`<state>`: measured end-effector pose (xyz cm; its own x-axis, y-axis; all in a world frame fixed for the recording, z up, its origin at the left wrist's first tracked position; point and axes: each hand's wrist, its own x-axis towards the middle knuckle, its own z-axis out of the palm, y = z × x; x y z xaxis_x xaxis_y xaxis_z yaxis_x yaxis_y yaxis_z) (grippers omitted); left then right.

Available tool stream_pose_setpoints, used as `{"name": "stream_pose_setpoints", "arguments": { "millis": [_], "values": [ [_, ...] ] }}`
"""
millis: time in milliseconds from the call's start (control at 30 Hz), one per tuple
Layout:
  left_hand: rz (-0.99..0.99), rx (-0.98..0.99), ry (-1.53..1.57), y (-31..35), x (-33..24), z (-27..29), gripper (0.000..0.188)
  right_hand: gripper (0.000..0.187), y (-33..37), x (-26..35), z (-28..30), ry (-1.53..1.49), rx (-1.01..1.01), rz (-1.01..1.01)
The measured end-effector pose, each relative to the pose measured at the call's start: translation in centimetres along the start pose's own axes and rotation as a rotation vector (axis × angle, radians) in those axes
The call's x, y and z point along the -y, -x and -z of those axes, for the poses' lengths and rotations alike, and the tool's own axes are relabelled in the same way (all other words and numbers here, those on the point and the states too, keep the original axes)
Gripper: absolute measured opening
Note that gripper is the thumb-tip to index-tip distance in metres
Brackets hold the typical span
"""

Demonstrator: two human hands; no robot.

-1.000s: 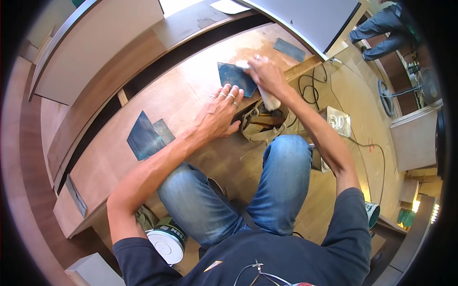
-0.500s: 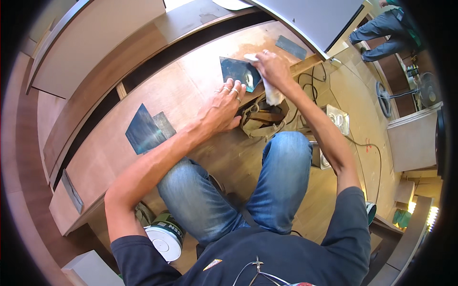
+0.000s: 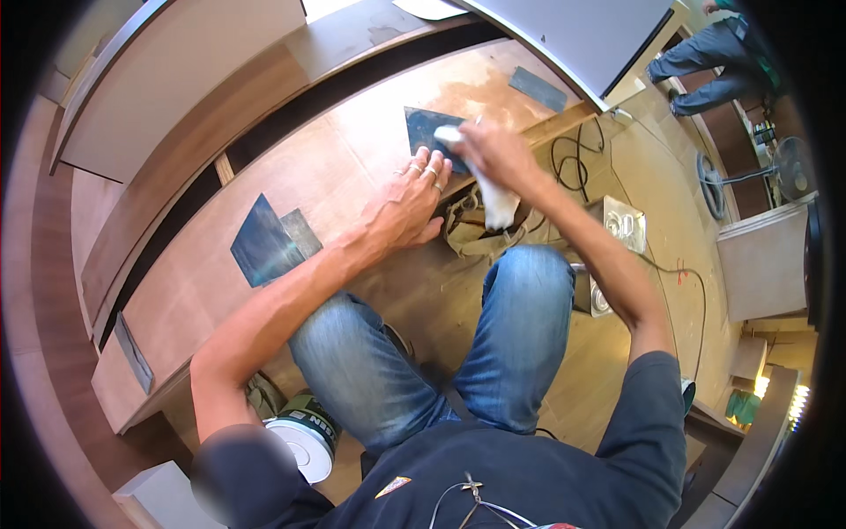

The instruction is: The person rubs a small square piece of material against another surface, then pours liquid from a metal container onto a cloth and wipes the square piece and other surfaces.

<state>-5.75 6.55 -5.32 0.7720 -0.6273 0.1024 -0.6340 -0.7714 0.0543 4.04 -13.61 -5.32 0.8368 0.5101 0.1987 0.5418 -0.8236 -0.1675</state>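
A dark, glossy flat sheet [image 3: 425,125] lies near the front edge of a long pale wooden board [image 3: 344,145]. My left hand [image 3: 407,207] rests flat with ringed fingers stretched onto the sheet's near edge. Closed round a white cloth [image 3: 500,204], my right hand [image 3: 500,159] is over the sheet's right side, and the cloth's loose end hangs past the board's edge. Further left on the board are another dark sheet [image 3: 263,240] and a small grey piece [image 3: 302,233] beside it. A dark rectangular piece [image 3: 538,88] lies beyond my right hand, near a damp-looking patch.
Below the board's edge sits an open canvas bag [image 3: 463,251]. Metal tins [image 3: 624,225] and a dark cable [image 3: 575,167] lie on the floor to the right. A white-lidded bucket [image 3: 308,450] stands by my left leg. Another person [image 3: 705,57] stands at the upper right, near a fan [image 3: 793,167].
My right hand has drawn the cloth nearer and slightly left across the dark sheet, and its loose end hangs lower. My left hand has stayed in place.
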Motion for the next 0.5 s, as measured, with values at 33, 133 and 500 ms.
{"name": "stream_pose_setpoints", "arguments": {
  "millis": [33,133,500],
  "values": [
    [-0.013,-0.008,0.012,0.0,-0.1,-0.2,0.082,0.022,-1.1,-1.4,0.1,0.031,0.033,-0.071],
    [-0.018,-0.011,0.022,-0.3,0.1,-0.2,0.081,0.022,-1.6,-2.1,0.3,0.000,0.005,-0.019],
    [0.012,0.016,0.040,0.2,0.2,-0.2,0.082,0.019,-1.0,3.0,-0.9,-0.105,-0.141,0.156]
  ]
}}
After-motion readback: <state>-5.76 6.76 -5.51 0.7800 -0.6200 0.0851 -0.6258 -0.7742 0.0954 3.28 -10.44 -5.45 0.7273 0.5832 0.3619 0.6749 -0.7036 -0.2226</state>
